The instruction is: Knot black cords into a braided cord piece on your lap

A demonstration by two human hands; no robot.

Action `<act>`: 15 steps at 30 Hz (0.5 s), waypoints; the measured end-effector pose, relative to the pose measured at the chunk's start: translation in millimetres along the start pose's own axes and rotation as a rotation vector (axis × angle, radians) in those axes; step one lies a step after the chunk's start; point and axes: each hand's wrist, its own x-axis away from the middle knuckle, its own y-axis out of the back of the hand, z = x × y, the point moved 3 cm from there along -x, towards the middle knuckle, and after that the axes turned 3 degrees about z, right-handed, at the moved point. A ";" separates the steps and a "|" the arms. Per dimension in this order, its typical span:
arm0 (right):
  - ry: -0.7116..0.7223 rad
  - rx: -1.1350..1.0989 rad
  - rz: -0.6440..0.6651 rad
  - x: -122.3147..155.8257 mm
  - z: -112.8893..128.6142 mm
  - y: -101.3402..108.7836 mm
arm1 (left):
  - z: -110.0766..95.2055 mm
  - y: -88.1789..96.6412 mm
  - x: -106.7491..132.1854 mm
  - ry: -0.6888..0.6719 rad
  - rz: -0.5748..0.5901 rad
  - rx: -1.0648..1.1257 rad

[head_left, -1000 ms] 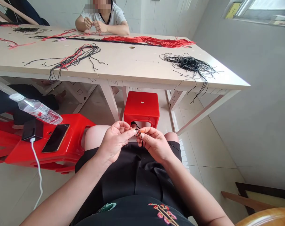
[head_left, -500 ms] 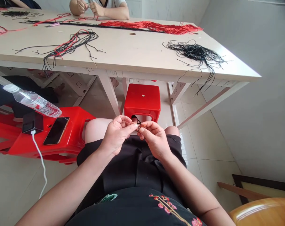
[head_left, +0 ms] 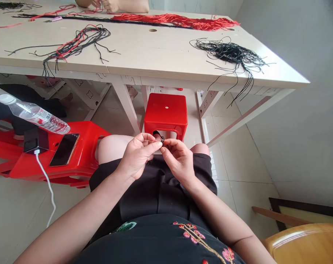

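Most of the black cord [head_left: 162, 139] is hidden by the fingers that handle it; only a small loop shows, above the lap and between the fingertips of the left hand [head_left: 137, 156] and the right hand [head_left: 180, 161]. The left grip pinches the cord between thumb and forefinger. The right grip has its thumb and forefinger at the loop, but I cannot tell whether they close on it. A wider dark patch by the left fingertips is hard to make out.

The hands and knees cover the lower part of the red stool [head_left: 166, 108], whose seat shows under the edge of the tabletop [head_left: 144, 51]. The upper edge of the view cuts off a co-worker, leaving forearms and partly visible hands [head_left: 110, 5]. A wooden chair [head_left: 306, 244] is cropped at the lower right corner.

On the tabletop lie a black cord tangle [head_left: 229, 53] with ends over the edge, a black-and-red bundle [head_left: 77, 41] and a red bundle [head_left: 169, 21]. At left, a second stool [head_left: 85, 146] bears a bottle [head_left: 36, 114], a phone [head_left: 64, 149] and a black adapter [head_left: 36, 139].
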 end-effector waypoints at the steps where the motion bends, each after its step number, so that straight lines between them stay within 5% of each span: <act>1: 0.008 0.014 0.005 0.6 -0.8 -0.1 | -0.1 0.0 0.1 0.004 -0.005 0.004; 15: 0.001 0.092 0.014 1.5 1.7 2.4 | -0.1 -0.9 1.1 -0.012 0.003 0.033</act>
